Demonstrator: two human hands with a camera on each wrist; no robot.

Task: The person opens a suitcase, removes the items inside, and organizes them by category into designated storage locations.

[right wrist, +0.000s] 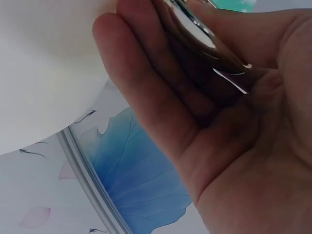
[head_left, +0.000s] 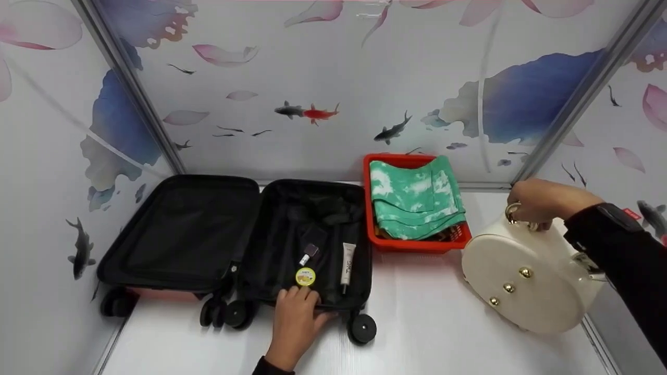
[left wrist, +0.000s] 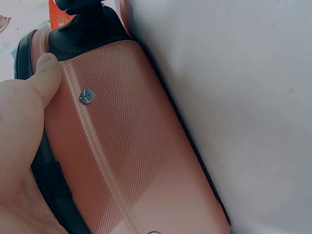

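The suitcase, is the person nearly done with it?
Only partly, it seems. Done: a round yellow container and a pale tube already lie inside the open suitcase. In hand: the left hand grips the suitcase's near edge; the right hand's fingers curl round the cream bag's gold handle. Left to do, perhaps: the green cloth sits in the red basket, and the suitcase isn't closed.

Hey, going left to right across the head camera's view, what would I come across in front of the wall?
The open suitcase's left half, yellow round container, pale tube, red basket, cream handbag.
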